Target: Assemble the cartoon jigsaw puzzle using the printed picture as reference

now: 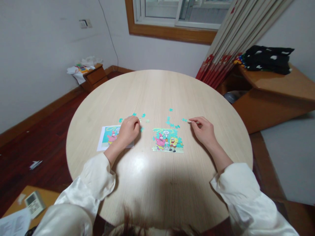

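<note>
A partly assembled cartoon puzzle (pixel 167 140) lies on the round table (pixel 147 183), its right edge uneven. To its left is a white reference picture sheet (pixel 100 141), partly covered by my left hand (pixel 131 128). That hand is closed, its fingers curled by a few loose teal pieces; whatever it holds is hidden. My right hand (pixel 203 129) is right of the puzzle, thumb and index finger pinched near a small teal piece (pixel 184 120); what sits between the fingertips is too small to make out. Several loose pieces (pixel 175 126) lie just above the puzzle.
A lone teal piece (pixel 171 110) lies farther back. Behind the table stand a small wooden stool (pixel 95 77) with cloths on the left and a wooden cabinet (pixel 278 88) with black fabric on the right. A curtain (pixel 228 42) hangs beside the window.
</note>
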`<state>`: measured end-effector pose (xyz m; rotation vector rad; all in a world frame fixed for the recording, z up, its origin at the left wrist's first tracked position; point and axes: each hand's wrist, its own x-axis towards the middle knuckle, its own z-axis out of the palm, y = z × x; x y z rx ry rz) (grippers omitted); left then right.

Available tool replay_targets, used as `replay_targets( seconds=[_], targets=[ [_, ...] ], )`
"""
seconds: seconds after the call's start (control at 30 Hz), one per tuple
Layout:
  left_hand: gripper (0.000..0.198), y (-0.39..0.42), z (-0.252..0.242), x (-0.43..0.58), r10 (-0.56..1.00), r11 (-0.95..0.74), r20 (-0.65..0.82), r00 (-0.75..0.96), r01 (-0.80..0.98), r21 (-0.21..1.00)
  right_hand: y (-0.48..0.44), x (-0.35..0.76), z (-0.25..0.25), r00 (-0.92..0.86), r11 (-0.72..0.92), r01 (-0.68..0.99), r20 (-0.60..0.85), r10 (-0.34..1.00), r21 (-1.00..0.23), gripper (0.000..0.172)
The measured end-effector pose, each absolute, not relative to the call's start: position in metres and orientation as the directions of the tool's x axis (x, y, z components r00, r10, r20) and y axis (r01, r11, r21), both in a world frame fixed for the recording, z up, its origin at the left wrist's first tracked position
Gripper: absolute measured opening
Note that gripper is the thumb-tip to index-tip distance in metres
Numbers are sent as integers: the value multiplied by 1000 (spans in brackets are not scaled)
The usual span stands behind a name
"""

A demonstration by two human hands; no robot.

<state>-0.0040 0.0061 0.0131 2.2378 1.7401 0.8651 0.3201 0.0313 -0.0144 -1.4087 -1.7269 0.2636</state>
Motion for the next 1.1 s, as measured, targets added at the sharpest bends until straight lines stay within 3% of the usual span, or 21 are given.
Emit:
replay_targets(
  seconds=[0.6, 1.1],
  targets=[
    [6, 14, 12, -18, 950, -224, 302, 81, 850, 476, 33, 321, -17, 10, 326, 699, 465, 885, -636, 18],
    [17, 12, 16, -17, 958, -166, 285, 20, 851, 499, 32, 321, -17, 15, 323, 694, 461, 887, -644, 17]
  ],
)
